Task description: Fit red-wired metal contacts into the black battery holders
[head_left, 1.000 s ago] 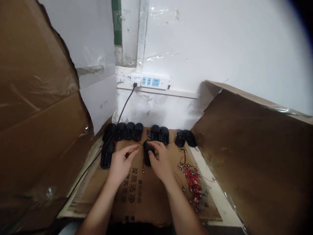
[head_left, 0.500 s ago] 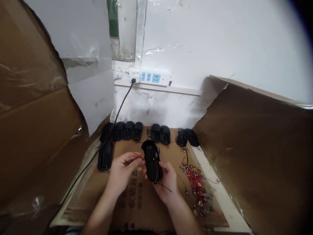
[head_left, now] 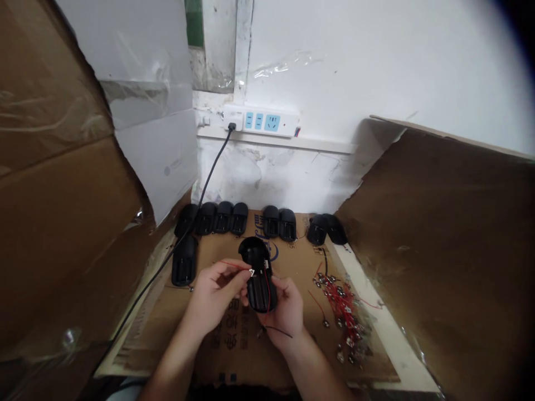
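A black plastic housing (head_left: 257,256) with a hollow round end and long channels rests in my right hand (head_left: 288,303), whose fingers wrap its right side and underside. A red wire runs down inside it, and a dark wire (head_left: 278,331) sticks out below its near end. My left hand (head_left: 219,289) pinches a small metal contact (head_left: 251,273) with a red wire (head_left: 229,264) between thumb and forefinger. The contact is over the left side of the housing; whether it touches cannot be made out. Other left fingers curl beside the housing.
Several similar black housings (head_left: 224,217) line the back of the cardboard sheet (head_left: 217,250), one more (head_left: 184,262) at left. To the right lies a tangled pile of red-wired metal contacts (head_left: 340,306). A black cable (head_left: 163,264) runs from a power strip (head_left: 261,121). Cardboard walls (head_left: 451,250) flank both sides.
My left hand has moved slightly right, bringing the metal contact over the housing, where it now shows. The housing tilts a little differently in my right hand. The whole view has shifted slightly.
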The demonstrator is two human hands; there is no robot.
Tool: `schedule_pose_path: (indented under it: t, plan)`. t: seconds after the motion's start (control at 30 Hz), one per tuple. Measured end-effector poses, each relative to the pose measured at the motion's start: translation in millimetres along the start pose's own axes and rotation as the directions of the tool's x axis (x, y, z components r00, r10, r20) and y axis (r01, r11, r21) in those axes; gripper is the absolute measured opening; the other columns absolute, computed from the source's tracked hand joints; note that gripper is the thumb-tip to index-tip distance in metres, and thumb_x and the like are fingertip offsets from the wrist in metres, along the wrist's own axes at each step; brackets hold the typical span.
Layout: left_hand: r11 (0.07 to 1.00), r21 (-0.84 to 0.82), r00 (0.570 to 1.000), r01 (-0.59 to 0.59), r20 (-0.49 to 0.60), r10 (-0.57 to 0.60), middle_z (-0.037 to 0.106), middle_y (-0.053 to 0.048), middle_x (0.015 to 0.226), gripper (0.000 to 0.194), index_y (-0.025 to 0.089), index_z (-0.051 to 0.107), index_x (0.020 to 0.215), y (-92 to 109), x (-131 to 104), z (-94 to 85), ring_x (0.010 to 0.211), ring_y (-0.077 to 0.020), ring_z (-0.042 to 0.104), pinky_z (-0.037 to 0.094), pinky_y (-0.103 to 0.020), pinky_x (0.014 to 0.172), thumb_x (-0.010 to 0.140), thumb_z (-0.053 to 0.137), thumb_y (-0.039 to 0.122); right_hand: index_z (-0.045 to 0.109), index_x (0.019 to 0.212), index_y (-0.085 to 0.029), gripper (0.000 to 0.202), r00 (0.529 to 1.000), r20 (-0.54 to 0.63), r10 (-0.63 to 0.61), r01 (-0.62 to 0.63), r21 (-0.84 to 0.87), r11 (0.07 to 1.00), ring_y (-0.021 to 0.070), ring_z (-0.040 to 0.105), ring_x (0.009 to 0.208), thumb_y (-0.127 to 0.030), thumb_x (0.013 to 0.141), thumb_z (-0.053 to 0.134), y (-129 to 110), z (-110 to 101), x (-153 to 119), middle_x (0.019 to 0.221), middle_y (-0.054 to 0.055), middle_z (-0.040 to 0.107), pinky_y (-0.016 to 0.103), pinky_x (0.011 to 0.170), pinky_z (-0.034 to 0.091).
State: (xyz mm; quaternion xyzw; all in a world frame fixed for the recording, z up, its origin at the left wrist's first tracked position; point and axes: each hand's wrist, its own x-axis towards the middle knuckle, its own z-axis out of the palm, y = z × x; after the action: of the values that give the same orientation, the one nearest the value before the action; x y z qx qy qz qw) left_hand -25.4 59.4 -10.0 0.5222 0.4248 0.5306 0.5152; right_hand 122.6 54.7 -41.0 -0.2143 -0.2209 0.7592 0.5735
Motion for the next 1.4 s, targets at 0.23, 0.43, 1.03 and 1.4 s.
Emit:
schedule_pose_path:
  t: [0.23, 0.43, 1.03, 1.4]
  plan:
    - [0.982, 0.164, 0.995, -0.094, 0.002, 0.095, 0.071, -0.001, 0.076, 0.019, 0.018, 0.079, 0.087, -5.9, -0.3, -1.6, 0.055, -0.0128, 0.069, 0.060, -0.023, 0.052, 0.095, 0.079, 0.035, 0.077, 0.101, -0.018, 0.033, 1.000, -0.009, 0.022, -0.022, 0.022, 1.000, 0.0251, 0.072, 0.064, -0.043, 0.082, 0.065, 3.3, -1.1, 0.3, 0.078, 0.007, 0.078, 0.041, 0.065, 0.063]
    - [0.861, 0.415, 0.947, -0.293, 0.001, 0.322, 0.076, -0.004, 0.094, 0.013, 0.021, 0.081, 0.094, -9.2, -1.5, -2.6, 0.068, -0.0132, 0.072, 0.061, -0.024, 0.064, 0.101, 0.073, 0.028, 0.073, 0.107, -0.019, 0.035, 1.000, -0.021, 0.011, -0.011, 0.016, 1.000, 0.0282, 0.076, 0.073, -0.044, 0.083, 0.067, 4.8, -2.2, -1.6, 0.077, 0.006, 0.076, 0.041, 0.065, 0.065]
    - [0.657, 0.554, 0.842, -0.512, 0.175, 0.510, 0.082, -0.005, 0.106, 0.019, 0.024, 0.080, 0.110, -16.3, -3.1, -5.9, 0.094, -0.0183, 0.078, 0.064, -0.029, 0.088, 0.104, 0.066, 0.013, 0.071, 0.108, -0.021, 0.047, 0.993, -0.119, 0.005, -0.001, 0.030, 1.000, 0.0156, 0.066, 0.061, -0.063, 0.088, 0.080, 14.5, -1.0, 0.9, 0.082, 0.001, 0.075, 0.026, 0.057, 0.057]
    - [0.591, 0.576, 0.811, -0.565, 0.257, 0.526, 0.081, -0.009, 0.116, 0.020, 0.023, 0.079, 0.113, -8.3, -2.5, -3.2, 0.108, -0.0212, 0.078, 0.063, -0.031, 0.094, 0.103, 0.065, 0.011, 0.072, 0.102, -0.022, 0.045, 0.981, -0.181, -0.066, 0.072, 0.028, 0.997, 0.0160, 0.060, 0.061, -0.061, 0.083, 0.084, 15.2, 1.5, -1.2, 0.082, 0.000, 0.070, 0.029, 0.058, 0.055]
